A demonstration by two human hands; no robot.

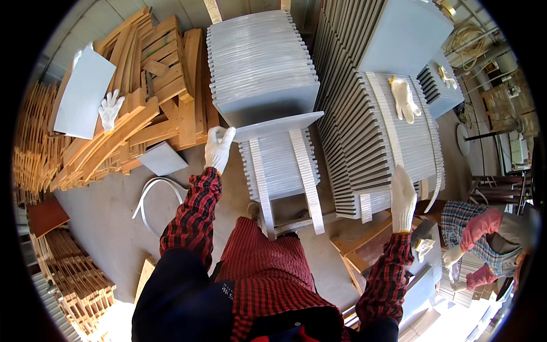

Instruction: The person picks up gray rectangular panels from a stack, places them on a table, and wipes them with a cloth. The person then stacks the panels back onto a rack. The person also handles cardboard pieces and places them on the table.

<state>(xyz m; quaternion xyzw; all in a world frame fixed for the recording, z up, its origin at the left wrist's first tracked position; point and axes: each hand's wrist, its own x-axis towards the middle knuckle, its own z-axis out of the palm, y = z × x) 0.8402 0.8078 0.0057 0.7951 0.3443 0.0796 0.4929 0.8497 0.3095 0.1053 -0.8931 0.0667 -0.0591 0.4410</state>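
Note:
My left hand (pixel 218 149), in a white knit glove, is closed on the left end of a thin grey panel (pixel 279 126). That panel stands tilted on edge across a low stack of ribbed grey panels (pixel 277 165), behind two pale strips laid over the stack. White-gloved too, my right hand (pixel 403 199) has its fingers stretched out and together. It holds nothing that I can see and is nearest to the big right-hand stack of grey panels (pixel 370 142); whether it touches them I cannot tell.
A taller grey panel stack (pixel 262 62) rises straight ahead. Wooden pallets (pixel 165 85) lean at the left, with a flat grey sheet (pixel 85 94) and a loose glove (pixel 110 108) on them. Another glove (pixel 403 98) lies on the right stack. A co-worker (pixel 484 239) bends at the far right.

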